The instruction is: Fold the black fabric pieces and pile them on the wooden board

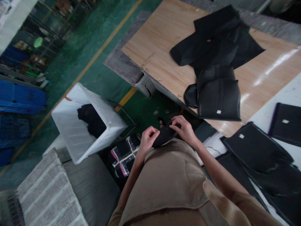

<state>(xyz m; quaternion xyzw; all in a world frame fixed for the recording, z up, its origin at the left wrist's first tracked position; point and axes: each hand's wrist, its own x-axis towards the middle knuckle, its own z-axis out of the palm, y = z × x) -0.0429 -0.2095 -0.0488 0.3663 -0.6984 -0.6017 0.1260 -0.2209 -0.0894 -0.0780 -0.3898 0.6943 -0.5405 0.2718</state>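
A piece of black fabric (165, 135) is stretched between my two hands, close in front of my waist. My left hand (149, 138) pinches its left end between thumb and fingers. At the other end, my right hand (182, 126) grips the upper right corner the same way. The fabric's lower part dips behind my tan apron, so its full shape is hidden. Just beyond my right hand, black flat fabric pieces (218, 97) with a small white label lie at the wooden table's edge.
A white plastic bin (70, 131) holding black cloth stands to the left. A strapped bundle (124, 153) sits on the floor below it. More black fabric pieces (258, 147) lie on the white surface at right. The wooden table (160, 44) carries a larger black pile (216, 40).
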